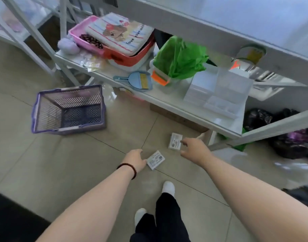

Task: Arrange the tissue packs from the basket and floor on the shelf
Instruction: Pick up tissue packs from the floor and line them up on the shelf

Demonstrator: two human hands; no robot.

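Two small white tissue packs lie on the tiled floor. The nearer tissue pack (156, 160) touches the fingertips of my left hand (136, 159), which reaches down beside its left edge. The farther tissue pack (175, 141) lies near the shelf leg, and my right hand (195, 148) hovers at its right edge with fingers spread, one fingertip touching it. Neither pack is lifted. The purple basket (67, 109) stands on the floor to the left with nothing inside. The white shelf (169, 102) runs across the upper right.
The shelf holds a pink tray (79, 32), a red box (128, 56) with a printed pouch on top, a blue dustpan (139, 81), a green bag (179, 58) and clear organisers (219, 91). Black bags (289, 137) sit under the shelf's right end. My feet stand below.
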